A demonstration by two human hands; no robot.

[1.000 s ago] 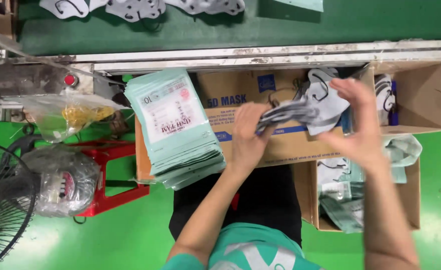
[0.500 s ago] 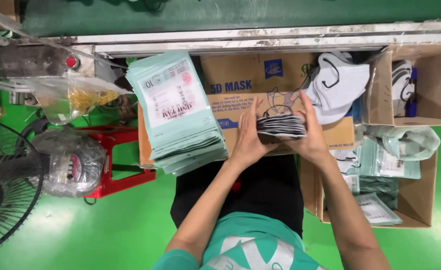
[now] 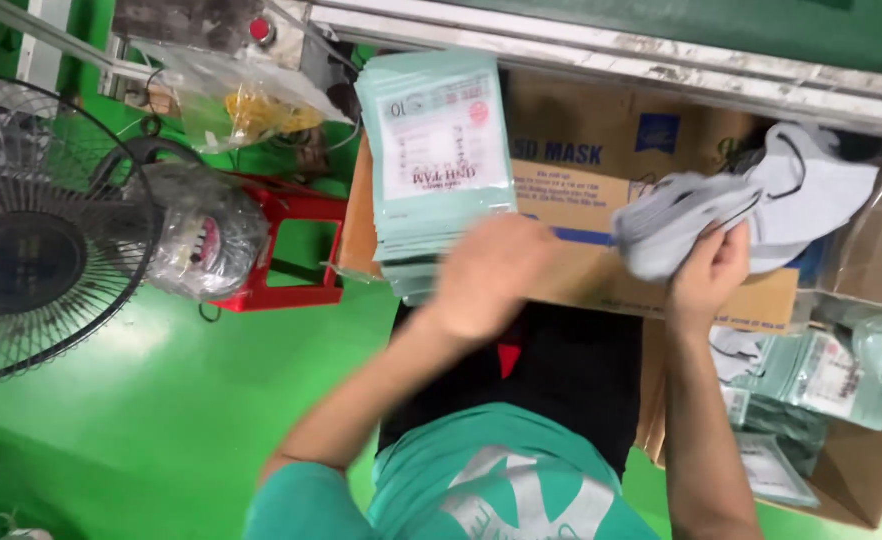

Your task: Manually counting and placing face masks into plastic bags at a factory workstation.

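Note:
My right hand (image 3: 709, 272) grips a small stack of grey face masks (image 3: 683, 218) with black ear loops, held above a flat brown cardboard box (image 3: 601, 160) on my lap. My left hand (image 3: 488, 272), blurred by motion, is at the lower edge of a stack of pale green printed pouches (image 3: 439, 150) that lies on the box's left part. Nothing shows in the left hand; its fingers look curled. More grey and white masks (image 3: 811, 195) lie piled at the right of the box.
An open carton (image 3: 861, 460) at the lower right holds filled green pouches. A black fan (image 3: 31, 250) stands at the left, beside a red stool (image 3: 291, 250) with a plastic-wrapped bundle (image 3: 201, 240). A metal conveyor rail (image 3: 661, 70) runs along the top. The floor is green.
My hands have parted: the right one keeps the mask stack and has shifted right, while the left one has swung left to the pouch stack. The camera has moved closer.

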